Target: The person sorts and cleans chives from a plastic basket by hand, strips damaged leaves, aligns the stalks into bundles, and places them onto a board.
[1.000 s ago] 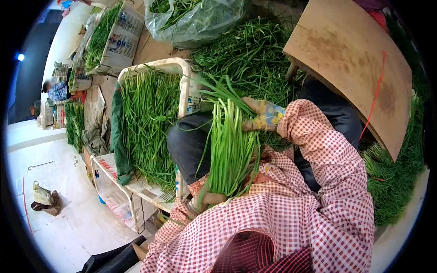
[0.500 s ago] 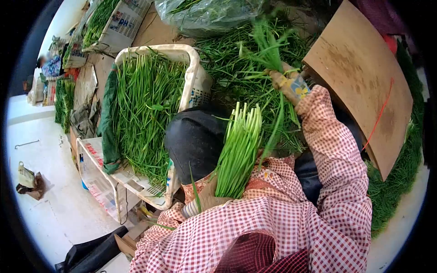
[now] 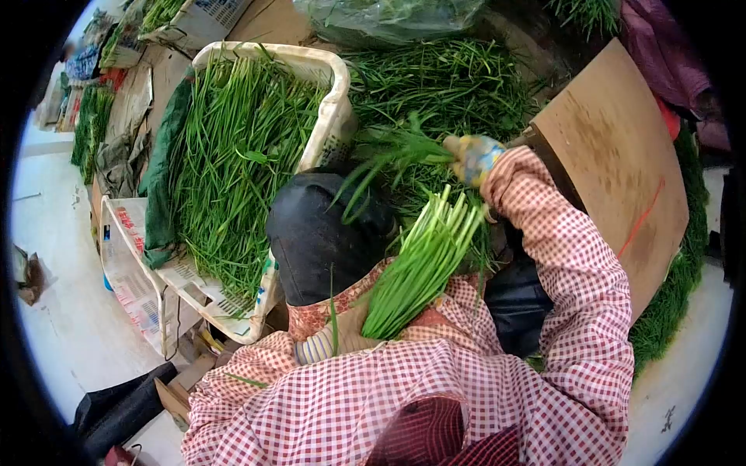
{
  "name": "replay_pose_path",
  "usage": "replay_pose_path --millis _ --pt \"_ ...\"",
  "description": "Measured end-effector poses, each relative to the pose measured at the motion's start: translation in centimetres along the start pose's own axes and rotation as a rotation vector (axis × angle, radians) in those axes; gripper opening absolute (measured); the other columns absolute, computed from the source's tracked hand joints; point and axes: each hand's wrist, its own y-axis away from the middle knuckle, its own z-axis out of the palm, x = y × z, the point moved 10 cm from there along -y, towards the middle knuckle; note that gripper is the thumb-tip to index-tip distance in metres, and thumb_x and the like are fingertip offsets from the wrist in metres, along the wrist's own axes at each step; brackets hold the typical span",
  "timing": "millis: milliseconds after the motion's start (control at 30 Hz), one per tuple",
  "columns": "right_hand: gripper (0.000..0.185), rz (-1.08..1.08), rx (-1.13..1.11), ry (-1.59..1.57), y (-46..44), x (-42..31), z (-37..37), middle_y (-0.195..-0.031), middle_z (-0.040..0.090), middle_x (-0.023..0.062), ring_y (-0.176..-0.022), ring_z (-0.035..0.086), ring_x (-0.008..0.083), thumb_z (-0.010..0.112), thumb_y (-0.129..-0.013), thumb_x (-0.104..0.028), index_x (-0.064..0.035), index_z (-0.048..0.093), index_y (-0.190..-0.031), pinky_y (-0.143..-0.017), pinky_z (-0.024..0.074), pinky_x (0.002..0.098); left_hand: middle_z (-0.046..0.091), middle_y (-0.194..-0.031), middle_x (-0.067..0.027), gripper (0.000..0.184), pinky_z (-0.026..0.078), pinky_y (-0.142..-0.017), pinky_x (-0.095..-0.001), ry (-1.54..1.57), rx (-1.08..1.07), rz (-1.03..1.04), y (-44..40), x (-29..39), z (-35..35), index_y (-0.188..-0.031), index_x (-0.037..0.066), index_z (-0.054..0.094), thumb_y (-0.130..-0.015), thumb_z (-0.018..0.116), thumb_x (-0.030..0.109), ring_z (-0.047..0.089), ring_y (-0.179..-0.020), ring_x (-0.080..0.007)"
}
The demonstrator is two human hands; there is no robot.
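Note:
My left hand [image 3: 346,332], in a striped glove, is wrapped round the lower part of a bundle of green stalks [image 3: 423,268]. The bundle leans up and to the right over my lap, its pale cut ends on top. Above it, my right hand [image 3: 474,158], in a patterned glove, grips a smaller loose bunch of greens [image 3: 408,151], blurred at its leafy end. A heap of greens [image 3: 451,85] lies just beyond that hand.
On the left stands a white basket [image 3: 339,101] packed with greens, a dark green cloth [image 3: 167,171] over its side. A brown board [image 3: 622,163] is at the right. Behind the heap sits a clear plastic bag [image 3: 388,19]. A person [image 3: 84,54] is far off at upper left.
My right hand has moved away from the bundle with the loose greens, out over the heap, then slightly back left. The bundle in my left hand now tilts further right. The view has shifted.

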Motion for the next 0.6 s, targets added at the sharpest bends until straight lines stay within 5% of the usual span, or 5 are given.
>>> replay_pose_path --millis 100,233,300,433,600 --pt "0.036 -0.366 0.32 -0.702 -0.9 1.4 -4.3 -0.1 0.062 0.0098 -0.085 0.058 0.0214 0.057 -0.09 -0.025 -0.0073 0.055 -0.121 -0.074 0.0466 0.033 0.051 -0.132 -0.0116 0.09 0.038 -0.102 -0.0401 0.025 -0.004 0.015 0.1 0.1 -0.2 -0.142 0.005 0.031 -0.065 0.076 0.02 0.047 -0.121 -0.0255" --pt "0.071 -0.306 -0.125 -0.303 2.8 -4.9 -4.1 -0.126 0.054 0.0173 -0.118 0.051 0.0302 0.05 -0.087 -0.06 -0.0067 0.046 -0.134 -0.1 0.0403 0.0401 0.051 -0.132 -0.0116 0.09 0.038 -0.102 -0.04 -0.002 0.026 0.002 -1.0 -0.2 0.5 -0.142 0.005 0.031 -0.065 0.076 0.02 0.047 -0.121 -0.0254" --pt "0.074 -0.381 -0.37 -0.203 5.2 -8.3 -1.8 -0.135 0.047 0.0188 -0.128 0.042 0.0309 0.053 -0.085 -0.06 -0.0065 0.044 -0.135 -0.107 0.0342 0.0411 0.051 -0.132 -0.0116 0.09 0.038 -0.102 -0.04 -0.039 0.058 -0.013 -1.3 -0.7 1.0 -0.142 0.005 0.031 -0.065 0.076 0.02 0.047 -0.121 -0.0254" --pt "0.057 -0.391 -0.333 0.171 -0.2 -8.1 6.9 -0.138 0.044 0.0161 -0.125 0.046 0.0288 0.049 -0.092 -0.033 -0.006 0.035 -0.14 -0.106 0.038 0.0412 0.051 -0.131 -0.0115 0.09 0.039 -0.102 -0.0399 -0.007 0.043 0.003 -1.2 -0.5 0.9 -0.142 0.005 0.031 -0.065 0.076 0.02 0.047 -0.121 -0.0253" --pt "0.053 -0.041 -0.238 -0.173 -3.1 -0.5 7.0 -0.139 0.043 0.0161 -0.125 0.045 0.0285 0.047 -0.092 -0.016 -0.0062 0.032 -0.142 -0.103 0.0422 0.04 0.052 -0.131 -0.0115 0.09 0.039 -0.102 -0.0398 0.058 0.009 0.032 1.1 -1.0 -0.9 -0.142 0.005 0.031 -0.065 0.076 0.019 0.047 -0.121 -0.0252"
